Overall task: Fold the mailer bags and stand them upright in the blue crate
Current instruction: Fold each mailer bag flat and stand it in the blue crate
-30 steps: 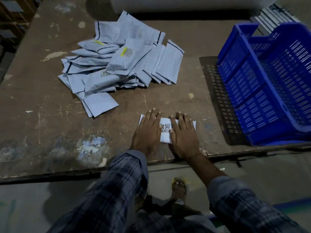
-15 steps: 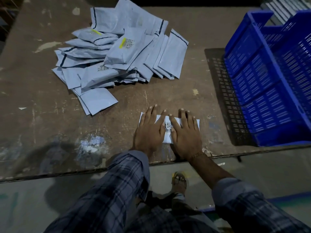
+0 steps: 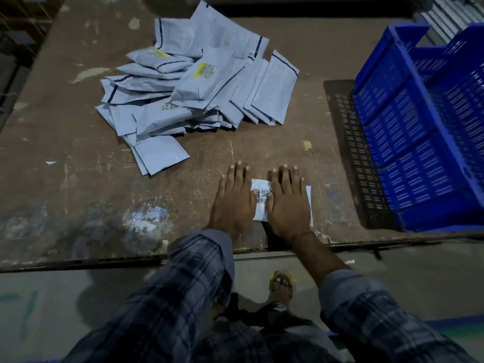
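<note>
Both hands lie flat, palms down, on one folded mailer bag (image 3: 258,203) at the near edge of the tabletop (image 3: 65,179). The left hand (image 3: 234,203) has its fingers straight and a little spread, so its grip is wide open and holds nothing; it only presses on the left part of the bag. The right hand (image 3: 286,205) is the same, flat and open, pressing on the right part, with a thin bracelet (image 3: 301,233) at the wrist. Between the two hands a strip of the white bag shows, with a printed barcode on it, and the right edge of the bag comes out beside the right hand. On the far left part of the tabletop there is a loose pile of mailer bags (image 3: 199,90), grey-blue, lying flat and overlapping each other. The blue crate (image 3: 419,142) stands on the right side of the tabletop, well apart from the hands, and no bag can be seen in the visible part of it. Both arms have checked sleeves (image 3: 193,279).
</note>
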`<action>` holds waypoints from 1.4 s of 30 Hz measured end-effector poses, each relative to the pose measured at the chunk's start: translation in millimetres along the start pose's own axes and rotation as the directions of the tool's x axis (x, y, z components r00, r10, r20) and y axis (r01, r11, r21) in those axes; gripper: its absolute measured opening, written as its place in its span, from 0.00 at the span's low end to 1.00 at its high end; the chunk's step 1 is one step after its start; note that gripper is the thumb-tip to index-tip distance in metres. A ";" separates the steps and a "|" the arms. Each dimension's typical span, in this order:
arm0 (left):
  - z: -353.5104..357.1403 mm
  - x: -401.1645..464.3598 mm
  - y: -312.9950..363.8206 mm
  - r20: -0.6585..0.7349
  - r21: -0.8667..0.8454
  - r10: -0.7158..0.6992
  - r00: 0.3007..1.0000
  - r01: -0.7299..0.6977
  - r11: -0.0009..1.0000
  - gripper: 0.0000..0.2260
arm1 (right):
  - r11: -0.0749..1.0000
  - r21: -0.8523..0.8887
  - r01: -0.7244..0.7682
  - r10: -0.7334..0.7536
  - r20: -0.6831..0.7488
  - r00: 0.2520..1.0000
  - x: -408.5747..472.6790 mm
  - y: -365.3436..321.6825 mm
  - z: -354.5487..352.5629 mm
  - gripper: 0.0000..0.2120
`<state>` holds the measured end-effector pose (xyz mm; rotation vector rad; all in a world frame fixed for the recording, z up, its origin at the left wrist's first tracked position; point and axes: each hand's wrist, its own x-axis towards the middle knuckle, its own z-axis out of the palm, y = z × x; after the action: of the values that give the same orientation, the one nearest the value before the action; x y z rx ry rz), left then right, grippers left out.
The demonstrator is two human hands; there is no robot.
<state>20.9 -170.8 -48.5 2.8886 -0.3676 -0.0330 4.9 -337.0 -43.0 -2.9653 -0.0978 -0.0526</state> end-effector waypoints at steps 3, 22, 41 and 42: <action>1.2 -4.9 5.1 -0.001 0.035 0.034 0.999 -0.034 0.999 0.27 | 0.997 -0.043 0.064 -0.062 0.049 0.997 11.3 7.1 -2.8 0.29; 1.6 -1.3 6.4 0.023 0.068 0.078 0.997 -0.080 0.995 0.28 | 0.999 -0.004 0.053 -0.053 -0.001 0.999 -14.6 13.5 -8.7 0.28; 8.4 -24.2 11.2 0.086 0.040 0.090 0.992 -0.094 0.995 0.30 | 0.994 0.010 0.108 -0.108 0.043 0.993 -23.2 26.7 -7.2 0.29; 10.1 -25.2 9.9 0.088 0.031 0.117 0.989 -0.120 0.992 0.30 | 0.994 0.008 0.106 -0.107 0.049 0.993 -21.9 26.6 -7.4 0.29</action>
<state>-6.5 -176.0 -56.2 2.9012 -0.5605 -0.1332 -15.3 -365.9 -41.2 -2.9538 -0.2622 0.0080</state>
